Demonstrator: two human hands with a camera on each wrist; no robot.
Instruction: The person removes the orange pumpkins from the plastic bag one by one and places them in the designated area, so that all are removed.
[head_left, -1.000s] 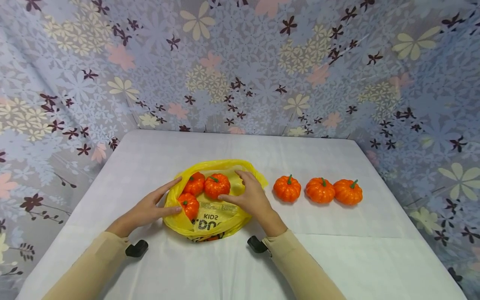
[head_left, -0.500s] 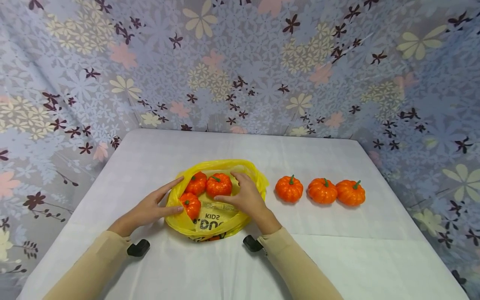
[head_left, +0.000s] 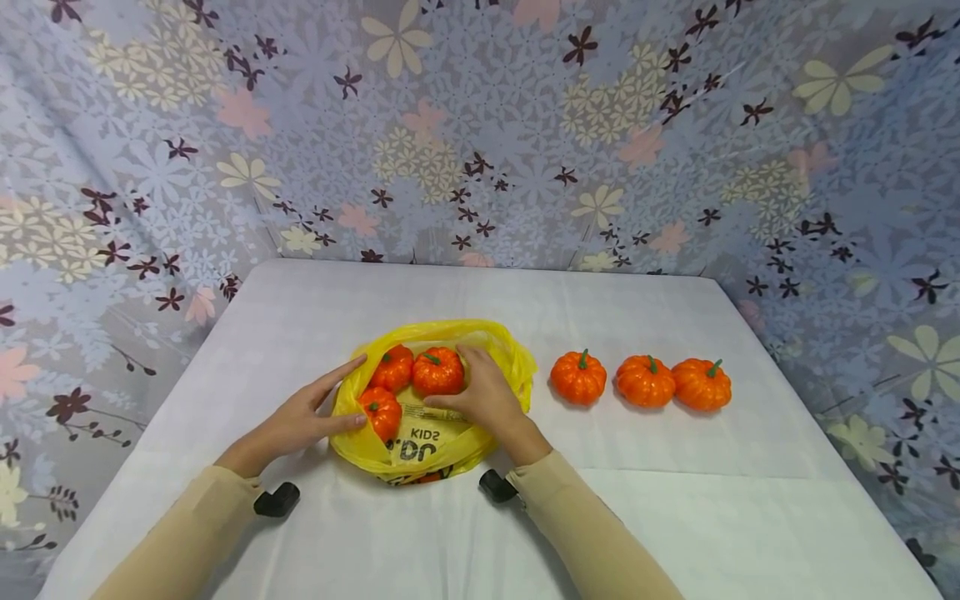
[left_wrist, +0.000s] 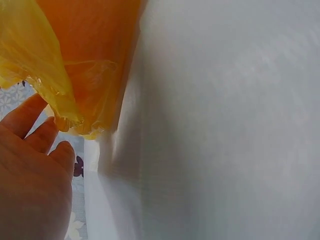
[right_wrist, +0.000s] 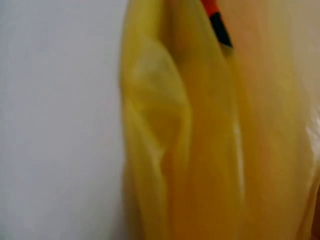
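The yellow bag (head_left: 431, 442) is thin, crinkled plastic film, glossy and half translucent. The 6 pumpkins look like moulded plastic with a slight sheen: 3 in the bag (head_left: 438, 372), 3 toward the table's right edge (head_left: 643, 381). The table (head_left: 675, 517) wears smooth, matt white cloth. The backdrop (head_left: 480, 133) is soft printed fabric.

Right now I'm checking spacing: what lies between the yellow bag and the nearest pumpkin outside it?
In the head view, only bare white tablecloth lies between the yellow bag and the nearest outside pumpkin.

bag print (head_left: 415, 446): partly folded away (only "KIDS" reads)
right wrist view: blurred yellow bag (right_wrist: 210, 150), hand unseen
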